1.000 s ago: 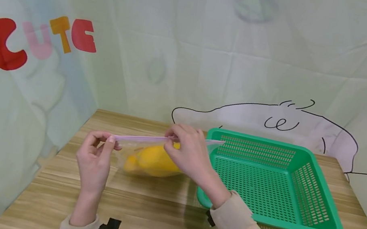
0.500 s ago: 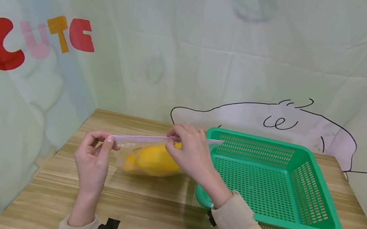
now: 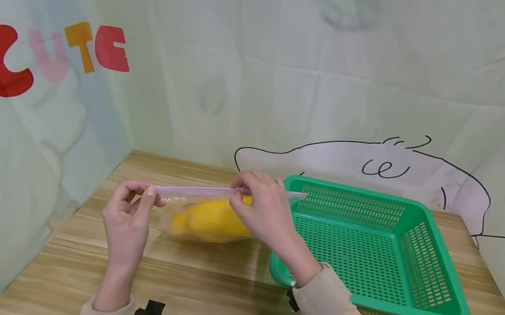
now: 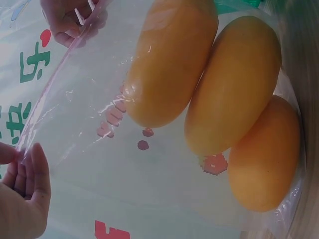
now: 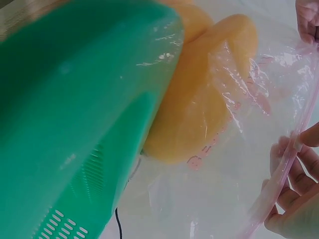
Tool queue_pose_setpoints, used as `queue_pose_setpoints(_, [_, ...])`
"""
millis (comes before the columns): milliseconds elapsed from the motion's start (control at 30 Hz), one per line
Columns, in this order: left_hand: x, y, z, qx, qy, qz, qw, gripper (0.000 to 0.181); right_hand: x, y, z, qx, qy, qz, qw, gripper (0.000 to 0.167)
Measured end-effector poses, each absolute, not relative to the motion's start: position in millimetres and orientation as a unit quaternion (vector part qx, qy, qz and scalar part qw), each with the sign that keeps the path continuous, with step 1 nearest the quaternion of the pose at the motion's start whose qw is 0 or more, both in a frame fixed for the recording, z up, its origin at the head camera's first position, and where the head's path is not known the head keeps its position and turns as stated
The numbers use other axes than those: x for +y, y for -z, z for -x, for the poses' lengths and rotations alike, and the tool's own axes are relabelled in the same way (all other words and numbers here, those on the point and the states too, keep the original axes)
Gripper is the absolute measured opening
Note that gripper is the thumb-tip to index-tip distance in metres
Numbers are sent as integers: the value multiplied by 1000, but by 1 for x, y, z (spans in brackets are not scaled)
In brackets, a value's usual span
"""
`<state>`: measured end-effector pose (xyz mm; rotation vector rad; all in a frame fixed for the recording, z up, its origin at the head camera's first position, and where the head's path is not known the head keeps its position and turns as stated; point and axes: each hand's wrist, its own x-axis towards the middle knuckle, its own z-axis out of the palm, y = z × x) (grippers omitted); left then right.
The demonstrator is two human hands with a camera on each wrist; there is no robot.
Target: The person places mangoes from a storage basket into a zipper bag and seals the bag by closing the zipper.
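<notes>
A clear zip bag (image 3: 175, 203) with a pinkish zip strip hangs between my hands, low over the table. Inside it lie three yellow-orange oblong fruits (image 4: 234, 84), mango-like in shape. My left hand (image 3: 127, 220) pinches the left end of the strip between thumb and fingers. Farther right along the strip, my right hand (image 3: 265, 210) pinches it and hides part of the bag. In the right wrist view the right hand (image 5: 296, 191) has its thumb on one side of the strip and its fingers behind. The bag's right corner reaches over the basket's left rim.
A green plastic basket (image 3: 412, 313) with perforated walls stands on the right of the wooden table (image 3: 206, 307), close beside the bag. A printed cloth (image 3: 184, 83) hangs behind the table and along its left side.
My right hand has slid slightly to the right along the zip strip. The left hand keeps its pinch on the left end, and the basket stays put.
</notes>
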<state>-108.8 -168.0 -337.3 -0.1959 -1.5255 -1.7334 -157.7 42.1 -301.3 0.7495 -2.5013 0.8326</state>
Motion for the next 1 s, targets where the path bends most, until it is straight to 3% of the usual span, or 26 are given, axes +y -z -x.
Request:
queue_pose_setpoints(167, [-169, 338, 109, -607, 683, 75, 399, 15, 43, 301, 157, -894, -299, -266, 200, 8])
queue_pose_setpoints(367, [-169, 337, 108, -614, 679, 69, 397, 10, 44, 302, 158, -894, -294, -267, 208, 7])
queue_pose_setpoints(600, [-169, 337, 107, -618, 680, 64, 390, 23, 45, 301, 157, -897, -292, -263, 204, 7])
queue_pose_setpoints(1000, [-168, 336, 106, -629, 671, 45, 390, 10, 48, 303, 157, -896, -286, -264, 213, 6])
